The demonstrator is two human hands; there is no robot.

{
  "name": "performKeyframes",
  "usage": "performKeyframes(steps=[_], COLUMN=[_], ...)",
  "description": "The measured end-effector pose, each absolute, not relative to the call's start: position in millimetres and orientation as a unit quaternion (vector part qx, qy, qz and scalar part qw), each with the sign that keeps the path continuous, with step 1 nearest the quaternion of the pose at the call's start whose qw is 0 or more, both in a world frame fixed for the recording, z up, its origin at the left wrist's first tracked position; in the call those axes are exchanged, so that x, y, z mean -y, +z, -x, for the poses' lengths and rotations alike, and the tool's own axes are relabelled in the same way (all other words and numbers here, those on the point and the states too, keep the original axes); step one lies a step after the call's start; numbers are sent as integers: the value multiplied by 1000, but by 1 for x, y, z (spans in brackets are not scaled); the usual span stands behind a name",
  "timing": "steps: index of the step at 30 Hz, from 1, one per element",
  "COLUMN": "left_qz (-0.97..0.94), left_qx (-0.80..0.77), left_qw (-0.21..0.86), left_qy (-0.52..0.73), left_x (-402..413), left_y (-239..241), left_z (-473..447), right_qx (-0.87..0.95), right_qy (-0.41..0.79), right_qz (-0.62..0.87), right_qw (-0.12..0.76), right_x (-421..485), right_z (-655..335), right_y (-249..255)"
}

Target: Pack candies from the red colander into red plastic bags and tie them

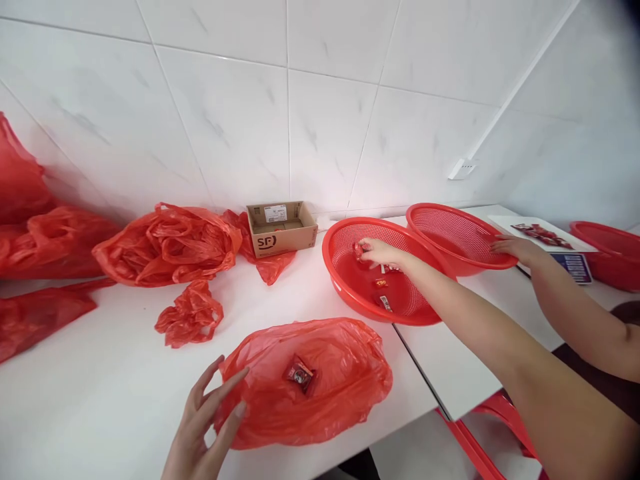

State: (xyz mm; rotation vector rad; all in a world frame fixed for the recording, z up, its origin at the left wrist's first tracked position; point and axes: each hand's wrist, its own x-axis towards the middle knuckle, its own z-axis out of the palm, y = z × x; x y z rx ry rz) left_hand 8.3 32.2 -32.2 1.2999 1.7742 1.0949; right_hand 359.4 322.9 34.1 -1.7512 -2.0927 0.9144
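White tables (pixel 125 400) bearing baskets (pixel 360 283) line a tiled wall (pixel 225 113).

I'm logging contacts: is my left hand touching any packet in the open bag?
Apart: the head view shows red bag between the left hand and the nearest packet.

A single head-worn camera looks forward and down from above the near side of the white table (pixel 125 400). The left hand (pixel 197 427) sits low in view, close to the lens, its fingers angled away from it; the right hand (pixel 383 251) lies farther off, its forearm (pixel 480 333) entering large from the lower right. The view spreads wide, from red plastic bags (pixel 60 240) left of the left fingers to a red tub (pixel 607 270) well right of the right fingers; beyond both hands' fingers, a marble-patterned tiled wall (pixel 225 100) fills the top.
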Motion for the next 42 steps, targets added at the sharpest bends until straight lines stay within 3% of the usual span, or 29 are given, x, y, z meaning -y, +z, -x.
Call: performKeyframes(steps=[3,7,10,13,16,18,27,35,39,42], left_qz=[-505,-510,-512,-514,-523,-527,-577,-621,-636,-632], left_qx=[-673,-670,-682,-682,-666,-664,-695,-696,-673,-697], left_qw=[335,329,325,337,347,348,263,215,222,175], left_qy=[424,427,408,396,404,400,340,288,304,290], left_x=[-33,-33,-33,-34,-35,-34,-36,-47,-45,-44], left_y=[-33,-27,-19,-18,-22,-25,-42,-57,-59,-66], left_z=[-7,-12,-19,-24,-22,-19,-22,-33,-28,-28], right_qx=[705,604,606,722,839,872,851,849,877,904], right_qy=[401,609,669,586,387,317,279,182,200,219], right_qz=[546,386,308,303,326,318,400,477,393,334], right_qw=[210,340,301,209,200,195,192,135,192,150], right_x=[-294,-233,-183,-141,-112,-102,-105,-123,-105,-88], right_z=[-355,-336,-308,-270,-233,-217,-225,-247,-233,-221], right_y=[62,91,89,61,19,-6,-43,-24,-25,-44])
